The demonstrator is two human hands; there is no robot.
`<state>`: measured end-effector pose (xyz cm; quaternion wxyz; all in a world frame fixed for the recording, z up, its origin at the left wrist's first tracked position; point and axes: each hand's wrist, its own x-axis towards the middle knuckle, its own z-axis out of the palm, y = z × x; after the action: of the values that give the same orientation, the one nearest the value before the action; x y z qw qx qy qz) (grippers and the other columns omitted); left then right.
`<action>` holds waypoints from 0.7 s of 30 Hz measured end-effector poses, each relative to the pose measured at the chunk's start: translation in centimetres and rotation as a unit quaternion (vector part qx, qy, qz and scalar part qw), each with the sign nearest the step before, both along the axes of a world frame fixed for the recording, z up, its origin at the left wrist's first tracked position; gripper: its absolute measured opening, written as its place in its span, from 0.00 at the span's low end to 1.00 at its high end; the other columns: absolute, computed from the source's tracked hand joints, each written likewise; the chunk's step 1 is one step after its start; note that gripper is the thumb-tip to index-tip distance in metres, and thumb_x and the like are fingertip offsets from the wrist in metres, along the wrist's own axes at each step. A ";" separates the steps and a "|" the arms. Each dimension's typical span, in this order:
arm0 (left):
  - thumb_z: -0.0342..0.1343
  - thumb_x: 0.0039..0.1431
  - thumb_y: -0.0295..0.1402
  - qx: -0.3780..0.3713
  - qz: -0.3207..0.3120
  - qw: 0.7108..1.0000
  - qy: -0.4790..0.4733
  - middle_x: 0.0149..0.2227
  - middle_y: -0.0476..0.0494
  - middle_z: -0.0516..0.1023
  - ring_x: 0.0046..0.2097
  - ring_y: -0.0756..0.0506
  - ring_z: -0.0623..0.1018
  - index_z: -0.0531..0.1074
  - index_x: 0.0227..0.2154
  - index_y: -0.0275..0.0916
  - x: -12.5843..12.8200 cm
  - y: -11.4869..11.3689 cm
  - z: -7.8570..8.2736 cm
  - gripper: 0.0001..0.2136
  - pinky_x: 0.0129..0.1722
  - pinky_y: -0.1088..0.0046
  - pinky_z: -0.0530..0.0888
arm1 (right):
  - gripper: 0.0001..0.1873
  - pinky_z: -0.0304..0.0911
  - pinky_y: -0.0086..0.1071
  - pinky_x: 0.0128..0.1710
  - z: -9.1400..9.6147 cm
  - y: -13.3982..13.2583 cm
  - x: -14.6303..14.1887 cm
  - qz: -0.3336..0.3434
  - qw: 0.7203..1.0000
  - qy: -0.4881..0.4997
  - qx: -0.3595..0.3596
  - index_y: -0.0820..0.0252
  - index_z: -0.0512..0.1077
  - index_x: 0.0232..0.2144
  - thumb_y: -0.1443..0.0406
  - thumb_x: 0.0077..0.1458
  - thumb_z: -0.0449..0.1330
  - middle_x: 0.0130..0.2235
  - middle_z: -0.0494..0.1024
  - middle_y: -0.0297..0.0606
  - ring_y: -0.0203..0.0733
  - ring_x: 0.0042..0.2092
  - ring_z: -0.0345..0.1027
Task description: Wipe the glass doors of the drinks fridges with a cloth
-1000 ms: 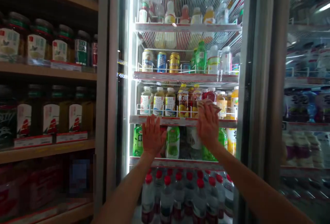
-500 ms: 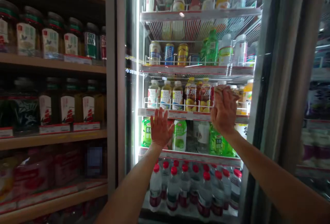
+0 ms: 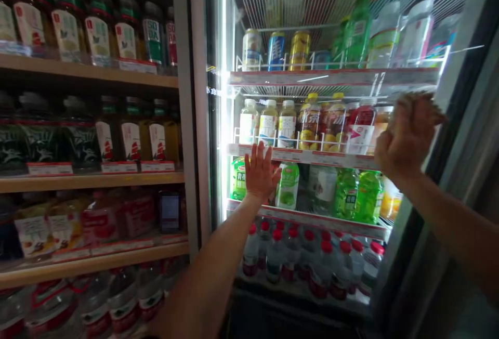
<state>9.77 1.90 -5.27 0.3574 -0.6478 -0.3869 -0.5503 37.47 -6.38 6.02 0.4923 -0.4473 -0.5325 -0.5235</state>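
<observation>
Cooler glass (image 3: 314,78) | left hand (image 3: 260,175): grip apart | right hand (image 3: 405,139): grip clamped on cloth (image 3: 423,105) near frame edge (image 3: 462,66) | gap between

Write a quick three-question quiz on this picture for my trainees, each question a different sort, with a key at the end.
1. What does the right hand hold?
a) a bottle
b) a crumpled cloth
c) a can

2. True or false: the red-capped bottles stand on a lower level than the green bottles.

3. Fill the gap with "spread" or "clenched": the fingers of the left hand are ______.

Key: 1 b; 2 true; 3 spread.
</observation>
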 end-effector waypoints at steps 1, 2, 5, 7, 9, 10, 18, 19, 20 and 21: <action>0.39 0.61 0.47 -0.006 0.000 1.000 0.001 0.63 0.32 0.52 0.66 0.40 0.40 0.52 0.60 0.32 0.0 0.0 0.0 0.29 0.62 0.53 0.45 | 0.30 0.46 0.50 0.60 -0.5 0.2 -0.8 0.005 0.999 -0.039 -0.013 0.68 0.55 0.60 0.67 0.55 0.48 0.62 0.54 0.52 0.54 0.64 0.44; 0.39 0.61 0.47 -0.010 -0.001 1.000 0.003 0.63 0.32 0.52 0.66 0.41 0.39 0.53 0.60 0.32 0.0 -0.1 0.1 0.29 0.62 0.53 0.44 | 0.29 0.46 0.50 0.60 -1.1 0.4 -1.6 0.009 0.995 -0.089 -0.032 0.69 0.56 0.59 0.66 0.55 0.48 0.62 0.55 0.52 0.53 0.64 0.43; 0.40 0.61 0.47 -0.006 -0.003 1.000 0.003 0.63 0.32 0.53 0.66 0.41 0.39 0.53 0.59 0.32 -0.2 0.0 0.1 0.29 0.62 0.53 0.44 | 0.26 0.46 0.48 0.61 -2.1 0.8 -2.4 0.010 0.970 -0.223 -0.092 0.65 0.60 0.57 0.65 0.56 0.48 0.61 0.57 0.47 0.50 0.64 0.44; 0.40 0.61 0.47 0.003 -0.005 1.000 0.002 0.63 0.32 0.53 0.66 0.41 0.40 0.53 0.60 0.32 -0.2 0.1 0.1 0.29 0.63 0.54 0.44 | 0.25 0.47 0.47 0.60 -1.0 0.8 -1.1 -0.005 0.971 -0.221 -0.092 0.64 0.61 0.57 0.64 0.57 0.46 0.61 0.58 0.46 0.49 0.64 0.45; 0.41 0.60 0.46 0.013 -0.011 1.000 0.001 0.63 0.32 0.53 0.66 0.40 0.41 0.54 0.60 0.32 -0.3 0.3 0.0 0.29 0.63 0.54 0.45 | 0.26 0.47 0.48 0.59 1.1 0.6 0.9 -0.025 0.990 -0.130 -0.047 0.68 0.58 0.58 0.63 0.59 0.43 0.61 0.56 0.51 0.50 0.64 0.45; 0.41 0.60 0.46 0.018 -0.016 1.000 0.000 0.63 0.32 0.53 0.66 0.40 0.41 0.53 0.60 0.32 -0.3 0.3 0.0 0.29 0.63 0.54 0.45 | 0.27 0.48 0.49 0.58 2.3 0.5 1.6 -0.035 0.996 -0.074 -0.021 0.70 0.57 0.59 0.63 0.60 0.42 0.62 0.55 0.54 0.52 0.64 0.44; 0.45 0.60 0.43 0.060 -0.022 0.998 0.000 0.63 0.28 0.51 0.66 0.38 0.44 0.49 0.61 0.32 -0.5 0.1 0.3 0.30 0.61 0.51 0.48 | 0.32 0.40 0.48 0.64 0.5 1.4 -5.4 0.030 0.965 -0.225 -0.128 0.58 0.53 0.61 0.70 0.53 0.49 0.64 0.52 0.38 0.46 0.66 0.34; 0.45 0.60 0.43 0.063 -0.020 0.998 0.001 0.63 0.28 0.51 0.66 0.37 0.45 0.49 0.61 0.32 -0.5 0.1 0.3 0.30 0.61 0.51 0.49 | 0.33 0.39 0.48 0.64 -0.2 1.6 -6.1 0.037 0.944 -0.290 -0.150 0.57 0.52 0.61 0.70 0.52 0.50 0.64 0.53 0.36 0.45 0.66 0.35; 0.45 0.60 0.42 0.065 -0.019 0.998 0.000 0.63 0.29 0.51 0.66 0.37 0.46 0.48 0.62 0.33 -0.5 0.1 0.3 0.30 0.61 0.51 0.50 | 0.33 0.39 0.47 0.65 -0.6 1.7 -6.4 0.038 0.931 -0.326 -0.161 0.56 0.52 0.61 0.69 0.52 0.51 0.64 0.53 0.35 0.44 0.66 0.36; 0.45 0.60 0.42 0.069 -0.018 0.997 -0.001 0.63 0.29 0.51 0.66 0.37 0.46 0.47 0.62 0.33 -0.5 0.2 0.3 0.30 0.61 0.51 0.50 | 0.33 0.39 0.47 0.65 -0.5 1.9 -6.2 0.037 0.930 -0.331 -0.157 0.56 0.52 0.61 0.69 0.52 0.51 0.64 0.54 0.35 0.44 0.66 0.37</action>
<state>9.26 2.06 -4.96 0.3908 -0.6280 -0.3364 -0.5828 31.27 -4.51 5.48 0.2305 -0.3001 -0.7569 -0.5329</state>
